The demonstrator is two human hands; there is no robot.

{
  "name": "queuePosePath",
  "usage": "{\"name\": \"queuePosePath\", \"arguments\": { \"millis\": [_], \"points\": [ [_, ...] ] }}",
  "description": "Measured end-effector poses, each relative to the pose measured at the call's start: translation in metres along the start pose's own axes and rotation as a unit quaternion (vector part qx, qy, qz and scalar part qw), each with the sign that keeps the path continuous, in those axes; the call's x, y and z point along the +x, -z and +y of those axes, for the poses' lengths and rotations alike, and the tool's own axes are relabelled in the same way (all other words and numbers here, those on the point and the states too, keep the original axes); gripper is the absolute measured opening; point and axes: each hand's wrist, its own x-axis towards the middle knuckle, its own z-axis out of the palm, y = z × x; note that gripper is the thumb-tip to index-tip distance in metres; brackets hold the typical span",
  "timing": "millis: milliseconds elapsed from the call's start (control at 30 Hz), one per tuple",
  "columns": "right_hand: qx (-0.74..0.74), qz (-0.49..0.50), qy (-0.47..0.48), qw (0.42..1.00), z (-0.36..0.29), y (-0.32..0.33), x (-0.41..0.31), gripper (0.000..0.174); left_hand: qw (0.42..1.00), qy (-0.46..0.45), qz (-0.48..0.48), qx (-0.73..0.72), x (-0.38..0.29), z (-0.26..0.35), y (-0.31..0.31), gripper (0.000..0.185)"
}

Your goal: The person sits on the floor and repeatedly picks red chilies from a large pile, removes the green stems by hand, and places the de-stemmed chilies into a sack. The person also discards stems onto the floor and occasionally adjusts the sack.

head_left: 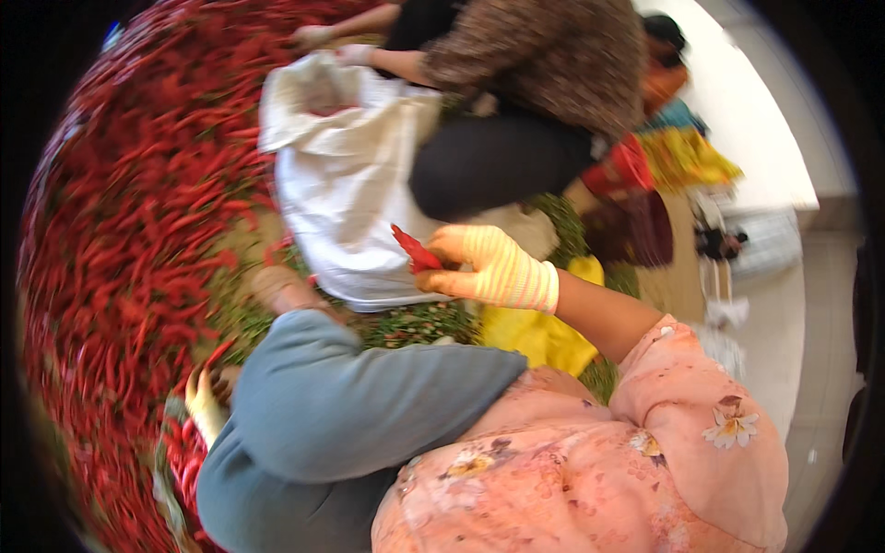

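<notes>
My right hand [453, 266], in a yellow-and-orange striped knit glove, holds a small bunch of red chili peppers [413, 250] between thumb and fingers, over the lower part of a white woven sack [346, 200]. Low at the left, beside my bent knee, my left hand [202, 401] shows in a pale glove; its arm is hidden behind my leg. A single red chili pepper [221, 351] lies at its fingertips, and whether they grip it is unclear. Just below that hand is an open bag [164, 477] with red chilies. A broad heap of red chilies [131, 228] covers the left side.
A co-worker [532, 69] sits opposite, gloved hands at the sack's mouth and the chilies. Green stems [415, 325] litter the floor between us. Yellow cloth or plastic [539, 339] lies under my right forearm. Red and dark containers [632, 228] stand farther right. Another person is partly visible behind.
</notes>
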Motion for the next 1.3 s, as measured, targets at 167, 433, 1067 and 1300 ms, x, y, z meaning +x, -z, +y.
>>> {"name": "queuePosePath", "arguments": {
  "millis": [167, 433, 1067, 1300],
  "points": [
    [-0.036, 0.024, -0.355, 0.934, 0.075, 0.013, -0.172, 0.040, 0.999, 0.034, -0.026, 0.030, 0.007, -0.015, -0.020, 0.034],
    [0.211, 0.270, -0.692, 0.635, 0.234, -0.040, -0.351, 0.034, 0.996, 0.043, -0.015, 0.079, 0.016, -0.020, 0.000, 0.034],
    [-0.099, -0.182, -0.725, 0.657, 0.292, -0.107, -0.446, 0.048, 0.991, 0.052, -0.007, 0.123, 0.009, -0.036, 0.003, 0.035],
    [-0.042, -0.340, -0.473, 0.812, 0.176, -0.013, -0.185, 0.034, 0.991, 0.014, 0.021, 0.133, -0.023, -0.003, -0.027, 0.036]
  ]
}}
